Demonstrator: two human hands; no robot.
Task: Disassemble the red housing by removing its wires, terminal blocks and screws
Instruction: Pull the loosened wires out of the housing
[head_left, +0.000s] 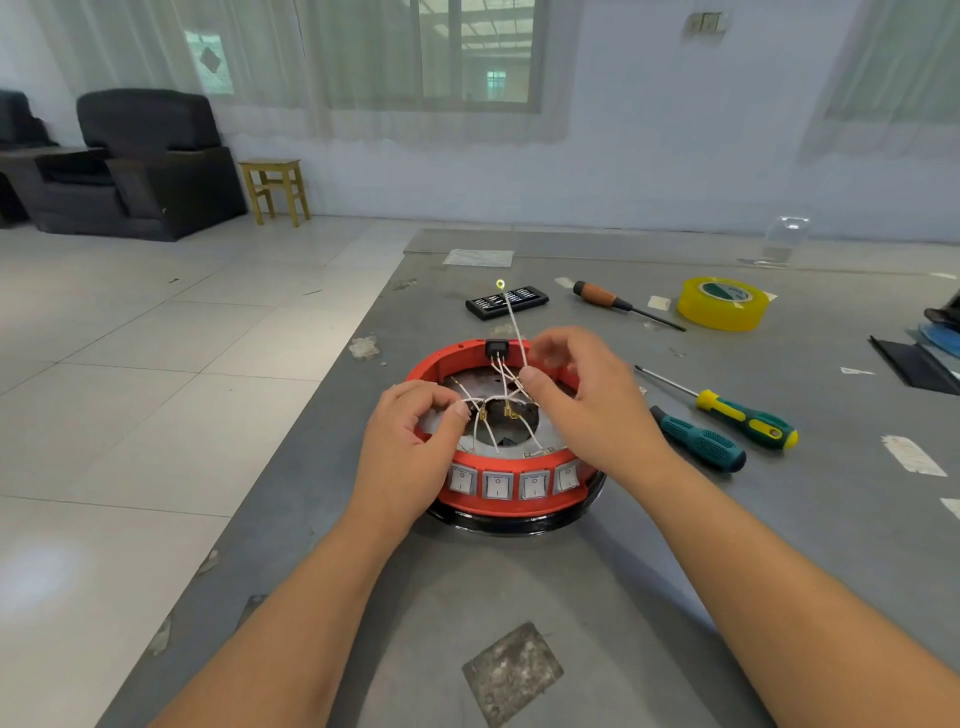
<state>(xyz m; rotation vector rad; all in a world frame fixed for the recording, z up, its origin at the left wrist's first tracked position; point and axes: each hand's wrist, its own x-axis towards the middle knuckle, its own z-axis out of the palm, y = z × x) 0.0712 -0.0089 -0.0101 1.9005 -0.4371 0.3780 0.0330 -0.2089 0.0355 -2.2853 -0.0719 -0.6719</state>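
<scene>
Red housing (519, 501) under both hands, left hand (410, 447) and right hand (582, 400) each pinching white wires (511, 322).

Single head-worn view, we look forward and down over the grey table (519, 597), close above both forearms, wide angle reaching the far window wall (649, 130)

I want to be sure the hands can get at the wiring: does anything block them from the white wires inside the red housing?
Nothing visible: the left hand and right hand already pinch white wires above the open red housing.
</scene>
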